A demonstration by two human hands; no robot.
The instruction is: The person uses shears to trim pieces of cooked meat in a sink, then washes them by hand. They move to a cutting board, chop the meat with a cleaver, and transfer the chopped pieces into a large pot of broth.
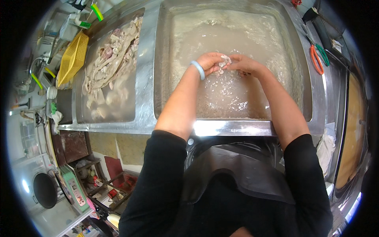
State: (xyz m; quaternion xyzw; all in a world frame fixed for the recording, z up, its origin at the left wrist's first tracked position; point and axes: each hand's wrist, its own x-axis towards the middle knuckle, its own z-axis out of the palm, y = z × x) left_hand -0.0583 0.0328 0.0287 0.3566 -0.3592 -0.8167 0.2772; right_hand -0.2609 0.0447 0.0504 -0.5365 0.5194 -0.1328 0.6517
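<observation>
Over the right-hand steel sink basin point(296, 38), full of cloudy water, my two hands meet close to the surface. A small, crinkled, pale piece of what looks like animal offal point(224, 62) is pinched between them. My left hand point(209, 61), with a light blue bangle point(197, 69) at its wrist, grips it from the left. The fingers of my right hand point(245, 63) take hold of it from the other side; some of these fingertips are hidden. Under the hands the water is rippled and splashing.
The left basin point(112, 120) holds a heap of pale offal point(114, 59), partly in water. A yellow plastic basket point(72, 59) leans beyond it. Scissors with red and green handles point(318, 59) lie on the right rim. A green-cased scale point(74, 188) stands lower left.
</observation>
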